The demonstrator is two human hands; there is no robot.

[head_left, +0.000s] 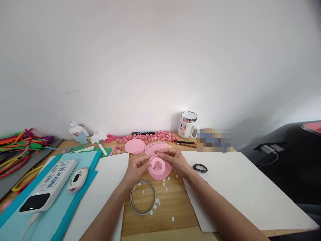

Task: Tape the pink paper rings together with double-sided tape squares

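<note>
Both my hands meet over the middle of the wooden desk [175, 207]. My left hand [136, 167] and my right hand [173, 160] pinch a pink paper spiral [158, 167], its inner coil curled up between my fingertips while its outer ring hangs down toward the desk. Just below my hands lies a clear tape roll [142, 196], ringed by several small white tape scraps [157, 202]. Behind my hands sit a stack of pink paper discs [135, 146] and a row of small pink paper roses [155, 136].
White sheets lie left [107, 180] and right [240, 187]. Scissors' black handle [200, 168] rests on the right sheet. A power bank [48, 185] and small white device [77, 179] lie on blue paper. Pipe cleaners [17, 147], a bottle [78, 132], a mug [187, 125], and pencils [184, 143] line the back.
</note>
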